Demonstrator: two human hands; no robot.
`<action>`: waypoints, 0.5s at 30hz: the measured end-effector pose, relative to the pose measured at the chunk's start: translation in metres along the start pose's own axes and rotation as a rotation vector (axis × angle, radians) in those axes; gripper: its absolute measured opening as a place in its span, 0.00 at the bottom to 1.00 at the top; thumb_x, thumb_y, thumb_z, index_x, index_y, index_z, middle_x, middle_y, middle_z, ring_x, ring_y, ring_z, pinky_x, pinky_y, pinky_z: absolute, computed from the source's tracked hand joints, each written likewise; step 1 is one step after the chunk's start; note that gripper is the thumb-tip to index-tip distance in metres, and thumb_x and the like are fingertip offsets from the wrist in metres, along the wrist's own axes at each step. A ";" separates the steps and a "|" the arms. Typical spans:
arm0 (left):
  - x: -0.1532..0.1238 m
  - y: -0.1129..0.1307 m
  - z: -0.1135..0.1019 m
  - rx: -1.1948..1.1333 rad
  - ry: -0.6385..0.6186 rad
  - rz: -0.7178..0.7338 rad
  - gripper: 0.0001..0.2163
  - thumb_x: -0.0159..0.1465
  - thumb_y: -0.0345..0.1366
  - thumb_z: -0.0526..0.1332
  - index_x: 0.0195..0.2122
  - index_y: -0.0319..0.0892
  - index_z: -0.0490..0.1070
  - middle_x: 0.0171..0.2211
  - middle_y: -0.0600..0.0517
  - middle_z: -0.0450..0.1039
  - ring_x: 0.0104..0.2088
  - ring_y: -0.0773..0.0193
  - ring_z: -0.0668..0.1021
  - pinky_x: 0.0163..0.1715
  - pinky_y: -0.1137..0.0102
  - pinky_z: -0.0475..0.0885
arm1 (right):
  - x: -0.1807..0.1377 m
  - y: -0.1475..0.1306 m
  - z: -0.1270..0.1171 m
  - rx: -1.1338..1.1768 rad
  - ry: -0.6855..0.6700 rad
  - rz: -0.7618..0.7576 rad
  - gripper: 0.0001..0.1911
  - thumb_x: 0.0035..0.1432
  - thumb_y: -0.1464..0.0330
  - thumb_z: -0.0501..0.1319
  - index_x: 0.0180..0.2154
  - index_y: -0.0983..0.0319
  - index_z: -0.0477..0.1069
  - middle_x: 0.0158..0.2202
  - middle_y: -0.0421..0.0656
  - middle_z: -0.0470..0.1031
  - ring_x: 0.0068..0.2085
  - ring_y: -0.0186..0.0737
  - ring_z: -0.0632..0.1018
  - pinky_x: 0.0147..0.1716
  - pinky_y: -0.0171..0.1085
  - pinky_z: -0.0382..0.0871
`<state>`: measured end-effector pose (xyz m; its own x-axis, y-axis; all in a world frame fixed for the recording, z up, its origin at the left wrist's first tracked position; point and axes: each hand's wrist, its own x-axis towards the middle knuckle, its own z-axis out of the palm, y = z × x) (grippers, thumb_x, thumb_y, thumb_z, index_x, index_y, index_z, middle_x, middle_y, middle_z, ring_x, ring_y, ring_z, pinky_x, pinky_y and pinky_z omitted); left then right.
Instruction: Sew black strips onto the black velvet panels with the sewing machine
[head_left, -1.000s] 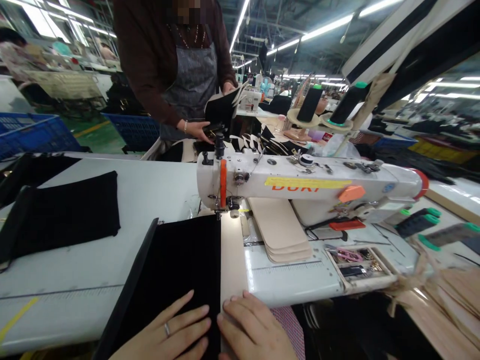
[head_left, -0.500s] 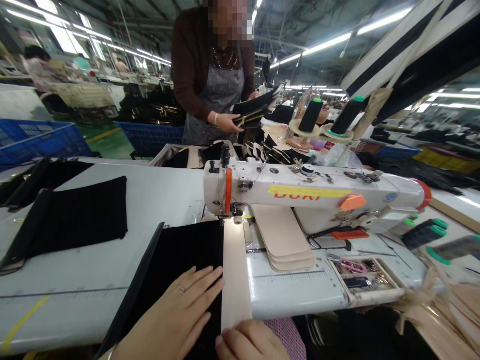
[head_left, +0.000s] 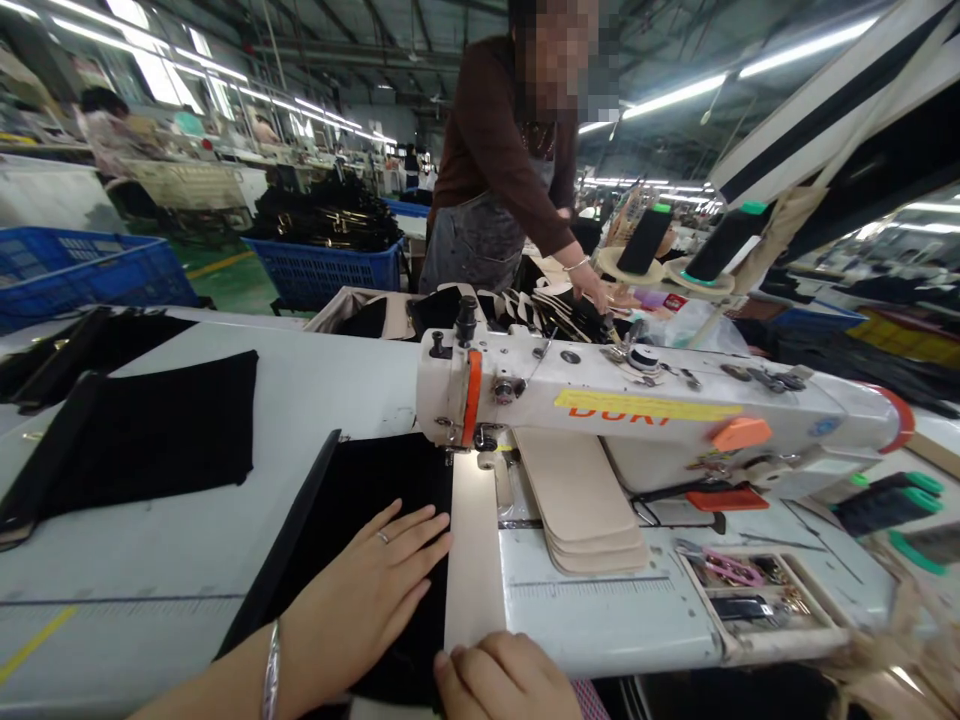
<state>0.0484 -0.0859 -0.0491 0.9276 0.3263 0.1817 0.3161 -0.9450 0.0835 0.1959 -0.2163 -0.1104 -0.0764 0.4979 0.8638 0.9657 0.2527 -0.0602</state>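
A black fabric panel (head_left: 367, 485) lies on the white table (head_left: 150, 560), its far end under the needle of a white sewing machine (head_left: 637, 410). A pale strip (head_left: 471, 550) runs along the panel's right edge. My left hand (head_left: 375, 585) lies flat on the black fabric, fingers stretched out, a ring on one finger and a bracelet at the wrist. My right hand (head_left: 506, 675) sits at the near edge with its fingers curled down on the end of the strip and the panel's edge.
A second black piece (head_left: 150, 430) lies at the left. A stack of beige pieces (head_left: 585, 505) and a small parts tray (head_left: 757, 590) sit by the machine. A person in a brown top (head_left: 502, 160) reaches over cut parts behind it. Blue baskets (head_left: 322, 270) stand beyond.
My left hand has slid forward along the black fabric toward the needle. My right hand has drawn back to the table's near edge. The person behind has turned right and put the pieces down.
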 end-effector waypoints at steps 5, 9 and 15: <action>0.014 -0.014 0.006 -0.017 0.008 -0.014 0.24 0.69 0.29 0.55 0.65 0.47 0.59 0.64 0.47 0.64 0.64 0.57 0.67 0.63 0.49 0.64 | 0.013 0.016 -0.007 0.101 -0.165 -0.046 0.14 0.63 0.74 0.50 0.38 0.62 0.74 0.23 0.40 0.72 0.22 0.39 0.68 0.19 0.39 0.58; 0.011 -0.014 0.003 -0.009 0.052 0.016 0.23 0.67 0.27 0.56 0.63 0.45 0.63 0.63 0.47 0.66 0.63 0.57 0.68 0.63 0.52 0.66 | 0.027 0.025 -0.011 0.148 -0.286 -0.076 0.14 0.56 0.77 0.54 0.42 0.64 0.74 0.25 0.41 0.73 0.26 0.39 0.70 0.23 0.38 0.63; -0.023 0.001 0.001 -0.115 0.151 0.160 0.16 0.67 0.26 0.57 0.54 0.43 0.72 0.55 0.51 0.75 0.57 0.64 0.74 0.61 0.68 0.69 | 0.035 0.031 -0.012 0.236 -0.345 0.016 0.13 0.64 0.68 0.53 0.43 0.62 0.74 0.30 0.41 0.77 0.30 0.41 0.75 0.28 0.39 0.67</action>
<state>0.0278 -0.0940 -0.0543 0.9210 0.1805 0.3453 0.1352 -0.9792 0.1511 0.2265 -0.2007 -0.0764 -0.1789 0.7419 0.6462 0.8873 0.4054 -0.2199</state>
